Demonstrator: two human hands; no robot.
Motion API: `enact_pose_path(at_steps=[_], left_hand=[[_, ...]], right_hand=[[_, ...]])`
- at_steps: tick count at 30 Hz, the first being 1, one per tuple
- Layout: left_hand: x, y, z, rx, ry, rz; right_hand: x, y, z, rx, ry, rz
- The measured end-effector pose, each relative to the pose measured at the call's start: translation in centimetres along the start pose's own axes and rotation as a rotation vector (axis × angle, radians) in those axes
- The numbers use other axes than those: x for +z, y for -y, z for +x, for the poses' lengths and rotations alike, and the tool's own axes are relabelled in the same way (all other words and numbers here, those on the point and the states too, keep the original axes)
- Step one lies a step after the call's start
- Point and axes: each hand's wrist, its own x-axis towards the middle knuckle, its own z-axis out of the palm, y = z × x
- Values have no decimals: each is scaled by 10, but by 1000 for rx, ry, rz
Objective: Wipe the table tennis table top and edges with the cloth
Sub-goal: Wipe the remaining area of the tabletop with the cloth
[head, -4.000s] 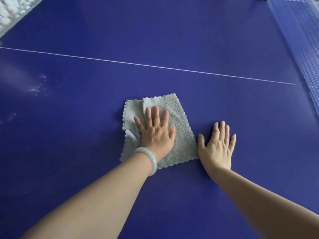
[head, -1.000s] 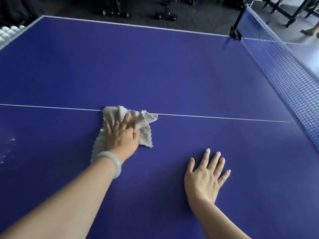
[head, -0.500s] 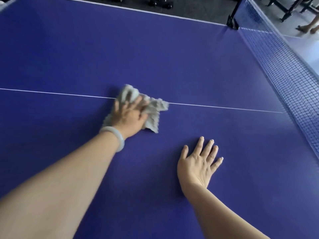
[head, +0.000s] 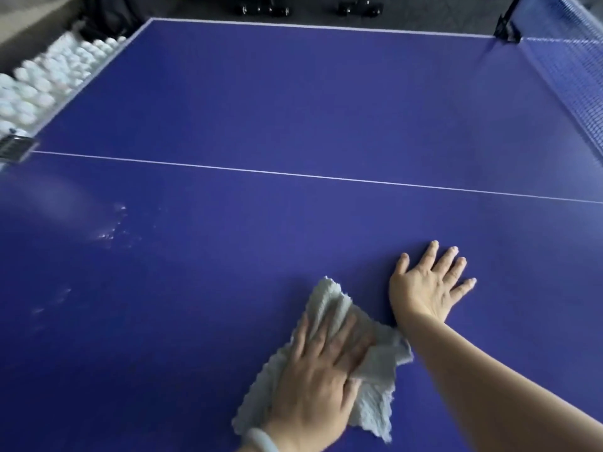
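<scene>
The blue table tennis table [head: 293, 102] fills the view, with a white centre line across it. A crumpled pale grey cloth [head: 375, 370] lies on the near half. My left hand [head: 323, 380], with a pale bangle at the wrist, presses flat on the cloth with fingers bunching it. My right hand [head: 427, 282] rests flat on the bare table just right of the cloth, fingers spread, holding nothing. My right forearm crosses the cloth's right corner.
The net [head: 574, 70] runs along the right side, its post at the far right corner. Several white balls [head: 49, 76] lie in a tray beyond the left edge. Wet smears [head: 111, 230] mark the table at the left. Dark equipment stands on the floor beyond the far edge.
My left hand has dragged the cloth back from the centre line toward me, close beside my right hand. The view has shifted left, showing the balls and the left edge.
</scene>
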Motion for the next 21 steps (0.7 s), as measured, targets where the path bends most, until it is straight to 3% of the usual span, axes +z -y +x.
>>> enact_pose_path(at_steps=[7, 13, 16, 21], left_hand=[[-6, 18, 5, -223, 32, 2], [-2, 20, 5, -245, 30, -60], [-2, 21, 4, -243, 44, -60], [-5, 11, 0, -234, 4, -43]], right_hand=[[-9, -4, -6, -67, 26, 29], [-14, -74, -110, -441, 58, 125], [-6, -119, -178, -426, 28, 93], [-7, -124, -186, -369, 45, 141]])
